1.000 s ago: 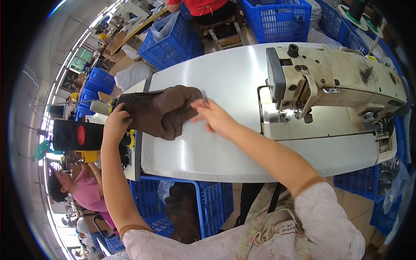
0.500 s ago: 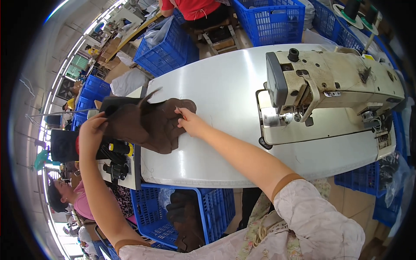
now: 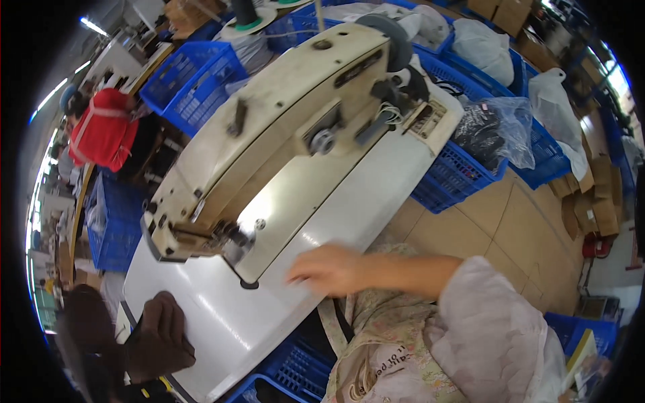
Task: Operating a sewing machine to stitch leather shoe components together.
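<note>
My right hand (image 3: 329, 270) is over the white tabletop (image 3: 222, 316), close to the near side of a cream sewing machine (image 3: 269, 121). Motion smears its fingers, and a small dark spot at the fingertips is too blurred to name. Dark brown fabric pieces (image 3: 161, 336) lie across the table's left end, with finger-like folds standing up on one part. Further left, another dark brown piece (image 3: 87, 329) is blurred. My left hand is out of sight.
Blue crates (image 3: 463, 168) with plastic-wrapped goods stand beyond the table's right end. Another blue crate (image 3: 295, 369) sits under the near edge. A person in red (image 3: 107, 131) sits at the far left. Cardboard boxes (image 3: 594, 201) are stacked at the right.
The view has swung right, toward the sewing machine. My right hand has let go of the brown fabric and moved to the machine's near side. My left hand has left the view.
</note>
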`<state>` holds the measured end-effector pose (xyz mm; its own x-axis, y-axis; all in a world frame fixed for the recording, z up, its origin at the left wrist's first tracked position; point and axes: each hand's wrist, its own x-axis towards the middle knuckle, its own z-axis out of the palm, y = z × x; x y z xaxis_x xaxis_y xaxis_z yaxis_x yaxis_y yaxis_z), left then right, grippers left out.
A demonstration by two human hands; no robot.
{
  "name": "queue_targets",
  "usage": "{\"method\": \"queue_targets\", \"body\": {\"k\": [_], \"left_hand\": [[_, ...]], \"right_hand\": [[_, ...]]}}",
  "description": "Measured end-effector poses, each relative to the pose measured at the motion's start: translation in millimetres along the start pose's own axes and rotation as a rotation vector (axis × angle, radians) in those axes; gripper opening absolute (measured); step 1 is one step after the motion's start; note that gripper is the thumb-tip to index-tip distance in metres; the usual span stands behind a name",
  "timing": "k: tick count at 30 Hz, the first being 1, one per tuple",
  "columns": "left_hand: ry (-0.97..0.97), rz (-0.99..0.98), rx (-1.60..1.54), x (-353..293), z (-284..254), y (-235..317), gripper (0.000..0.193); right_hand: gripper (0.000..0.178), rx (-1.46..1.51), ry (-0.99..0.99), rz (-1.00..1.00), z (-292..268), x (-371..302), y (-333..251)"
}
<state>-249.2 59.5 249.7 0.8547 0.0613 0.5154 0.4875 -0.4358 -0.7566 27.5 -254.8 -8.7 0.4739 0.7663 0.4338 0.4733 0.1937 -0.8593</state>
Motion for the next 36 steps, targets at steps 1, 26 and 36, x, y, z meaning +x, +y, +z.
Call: {"method": "queue_targets", "body": {"k": [1,26,36], "left_hand": [[0.180,0.114,-0.093,-3.1,-0.1,24.1,0.017],[-0.212,0.156,-0.540,-29.9,-8.9,166.5,0.022],[-0.221,0.162,-0.534,-21.0,-11.7,168.4,0.020]], "right_hand": [[0.021,-0.213,0.119,0.034,-46.5,-28.8,1.2],[0.039,-0.722,1.004,0.626,-442.9,-44.1,175.6],[0.057,-0.759,0.884,0.809,-448.2,-27.1,183.3]]}}
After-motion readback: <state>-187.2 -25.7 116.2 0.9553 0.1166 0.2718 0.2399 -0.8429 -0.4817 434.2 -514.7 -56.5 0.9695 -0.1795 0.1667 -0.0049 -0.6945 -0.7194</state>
